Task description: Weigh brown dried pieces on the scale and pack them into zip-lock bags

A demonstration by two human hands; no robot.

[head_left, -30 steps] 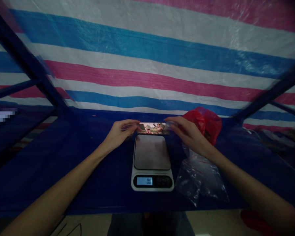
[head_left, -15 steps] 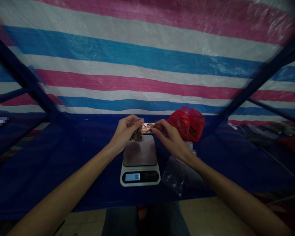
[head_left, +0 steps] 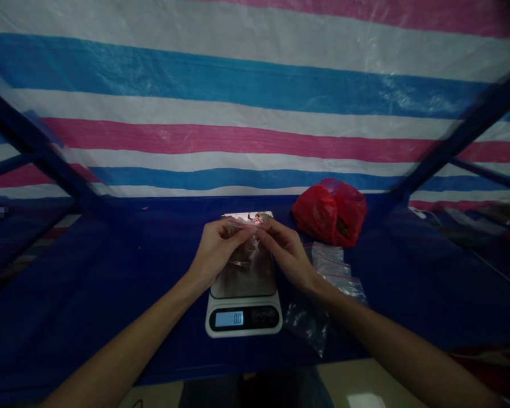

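My left hand (head_left: 215, 249) pinches the upper edge of a clear zip bag (head_left: 252, 242) between thumb and fingers. My right hand (head_left: 287, 246) grips the same edge close by, the two thumbs almost meeting along the red zip line. The bag hangs above the metal pan of a kitchen scale (head_left: 243, 286), whose display reads 0.0. Its contents are hard to make out in the dim light. Just beyond the fingers, at the scale's far end, lies a printed picture (head_left: 260, 216), partly hidden by the hands.
A red plastic bag (head_left: 323, 212) with brown contents sits behind my right hand. Several clear zip bags (head_left: 334, 266) overlap beside my right forearm. Everything rests on a blue table (head_left: 153, 306). Blue frame bars (head_left: 459, 141) and a striped sheet (head_left: 238, 136) stand behind.
My right hand has moved left from the printed picture onto the zip bag's edge. The bag has come over the scale pan, held by both hands. The view has shifted slightly.
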